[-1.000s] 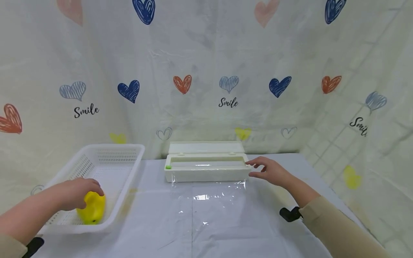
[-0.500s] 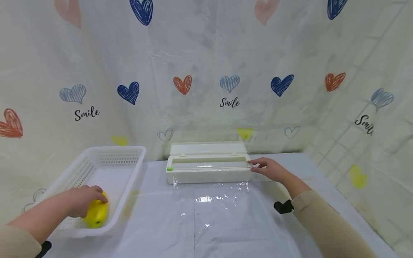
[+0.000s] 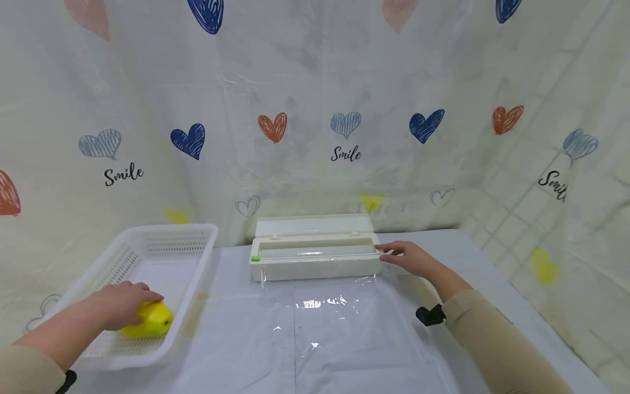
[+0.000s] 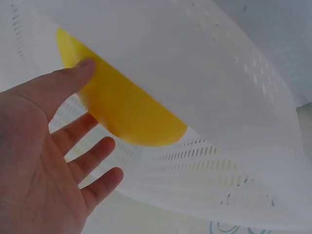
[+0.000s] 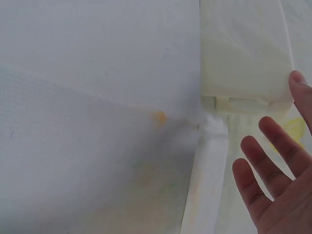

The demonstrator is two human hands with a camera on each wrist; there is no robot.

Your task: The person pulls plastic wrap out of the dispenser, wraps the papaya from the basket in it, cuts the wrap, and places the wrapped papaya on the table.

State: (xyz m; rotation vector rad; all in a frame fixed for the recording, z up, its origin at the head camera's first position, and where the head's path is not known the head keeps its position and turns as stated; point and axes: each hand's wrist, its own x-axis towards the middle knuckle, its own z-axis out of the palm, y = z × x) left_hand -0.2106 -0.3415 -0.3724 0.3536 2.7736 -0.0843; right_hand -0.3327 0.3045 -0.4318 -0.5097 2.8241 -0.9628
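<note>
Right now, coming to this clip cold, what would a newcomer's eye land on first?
Most likely the bright yellow object in the white basket at the person's left, gripped by the left hand. Next, the heart-printed sheet spread across the background. Then the open white box at the table's far middle, with shiny clear film draping forward and the right hand at its right end.

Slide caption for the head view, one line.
Left hand grips a yellow object inside a white basket; right hand at one end of an open white box.
</note>
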